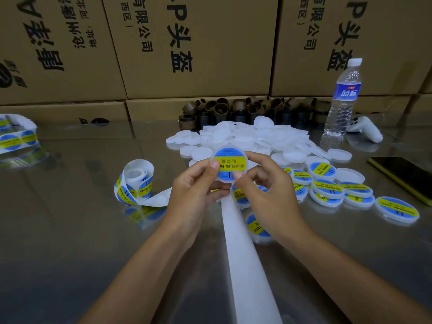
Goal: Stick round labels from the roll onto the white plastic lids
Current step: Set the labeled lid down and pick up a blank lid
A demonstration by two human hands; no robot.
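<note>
Left grip (194, 185), right grip (264, 183), both tight around white lid (225, 181) under blue-yellow label (230, 163).

Both forearms bare, reaching up from the lower edge, converging at centre. The left hand (194, 185) and right hand (264, 183) pinch one labelled lid (230, 159), thumbs on its face, fingers curled behind.

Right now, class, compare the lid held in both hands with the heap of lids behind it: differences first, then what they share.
The held lid carries a blue-and-yellow label; the heap of lids is bare. The held lid is raised above the table, pinched by the left hand and right hand; the heap of lids lies loose on it. Both are round white plastic.
</note>
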